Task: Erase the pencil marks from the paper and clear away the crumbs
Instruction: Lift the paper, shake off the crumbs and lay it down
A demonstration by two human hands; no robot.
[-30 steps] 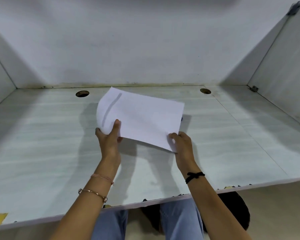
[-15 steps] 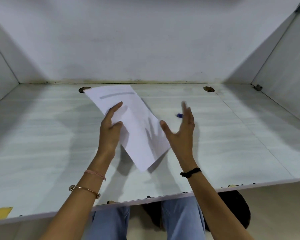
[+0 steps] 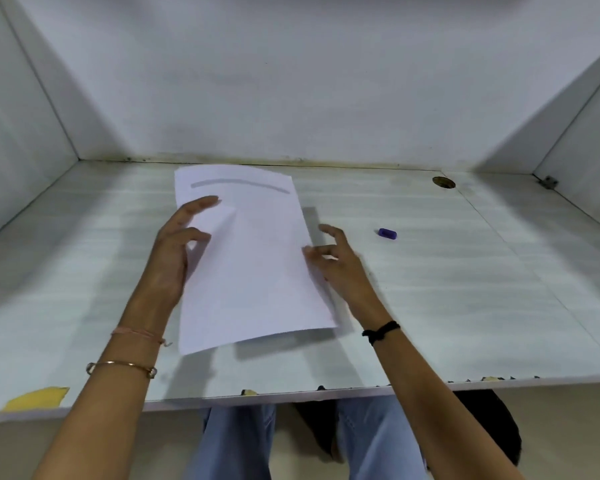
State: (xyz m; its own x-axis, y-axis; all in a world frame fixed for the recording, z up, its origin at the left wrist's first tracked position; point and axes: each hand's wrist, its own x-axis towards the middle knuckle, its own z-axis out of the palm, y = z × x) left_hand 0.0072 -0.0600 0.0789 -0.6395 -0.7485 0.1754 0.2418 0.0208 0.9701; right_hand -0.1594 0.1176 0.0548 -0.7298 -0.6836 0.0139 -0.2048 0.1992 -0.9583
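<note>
A white sheet of paper (image 3: 253, 265) hovers just above the desk (image 3: 447, 299), long side pointing away from me, its near edge casting a shadow. A grey pencil mark (image 3: 239, 183) runs across its far end. My left hand (image 3: 174, 258) holds the sheet's left edge, with the thumb and a finger lying on top. My right hand (image 3: 340, 268) is at the right edge with loosely spread fingers, the fingertips just touching the paper. A small purple eraser (image 3: 387, 233) lies on the desk to the right of my right hand.
The desk is boxed in by white walls at the back and on both sides. A round cable hole (image 3: 443, 182) sits at the back right, with a metal bracket (image 3: 548, 182) in the corner. Yellow tape (image 3: 37, 398) marks the front left edge.
The paper turned from landscape to portrait, so the pencil mark now lies at the far end. My right hand let go of its corner, swung out, then came back to the right edge.
</note>
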